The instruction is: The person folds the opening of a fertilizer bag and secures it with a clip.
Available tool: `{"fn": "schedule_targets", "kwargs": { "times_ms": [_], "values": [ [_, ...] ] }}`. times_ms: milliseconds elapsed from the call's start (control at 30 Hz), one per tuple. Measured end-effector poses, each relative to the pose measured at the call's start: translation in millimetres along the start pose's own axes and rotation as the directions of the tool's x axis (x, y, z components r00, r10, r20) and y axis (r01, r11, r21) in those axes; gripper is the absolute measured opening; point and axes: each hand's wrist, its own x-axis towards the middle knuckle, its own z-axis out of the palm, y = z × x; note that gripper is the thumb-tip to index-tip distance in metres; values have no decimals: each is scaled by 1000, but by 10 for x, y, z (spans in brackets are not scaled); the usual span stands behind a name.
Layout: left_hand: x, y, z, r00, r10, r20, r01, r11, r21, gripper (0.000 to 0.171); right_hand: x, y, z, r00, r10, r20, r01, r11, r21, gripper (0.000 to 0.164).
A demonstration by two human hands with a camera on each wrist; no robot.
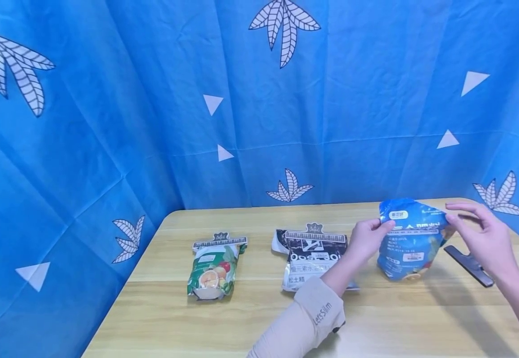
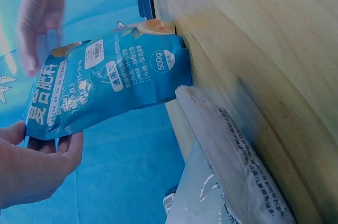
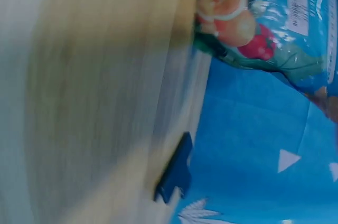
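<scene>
A blue fertilizer bag (image 1: 409,243) with fruit pictures stands upright at the right of the table. My left hand (image 1: 369,238) pinches its top left corner, thumb in front, as the left wrist view also shows (image 2: 39,168). At the opposite top corner, my right hand (image 1: 487,236) has its thumb and index fingertips right at the edge, fingers fairly straight; it is blurred in the left wrist view. A black bag clip (image 1: 469,266) lies on the table below the right hand. In the right wrist view, the clip (image 3: 174,171) sits apart from the bag (image 3: 253,28).
Left of my left forearm lies a black and silver bag (image 1: 308,266) with a piano-patterned clip (image 1: 315,233) on its top. Farther left is a green fruit-printed bag (image 1: 213,271) with a similar clip (image 1: 220,241). A blue curtain (image 1: 353,99) surrounds the wooden table (image 1: 161,318).
</scene>
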Motion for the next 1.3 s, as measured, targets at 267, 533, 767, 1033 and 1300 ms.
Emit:
{"fn": "schedule_targets", "kwargs": {
  "times_ms": [267,533,767,1033,1300],
  "values": [
    [-1,17,-18,1000,-2,1,2,1000,-21,35,69,-63,214,765,-604,224,639,665,-387,51],
    [-39,34,-50,960,274,55,-275,894,354,50,95,-37,258,800,-534,274,600,705,-378,54],
    [-61,-4,-15,899,420,125,-418,738,529,18,117,-27,290,817,-526,234,575,722,-385,53],
    [-2,73,25,891,407,202,-411,530,742,17,124,-25,284,847,-463,261,529,775,-345,5],
    [65,117,131,908,348,235,-377,428,822,21,163,-89,279,815,-329,477,543,721,-431,30]
  ]
}}
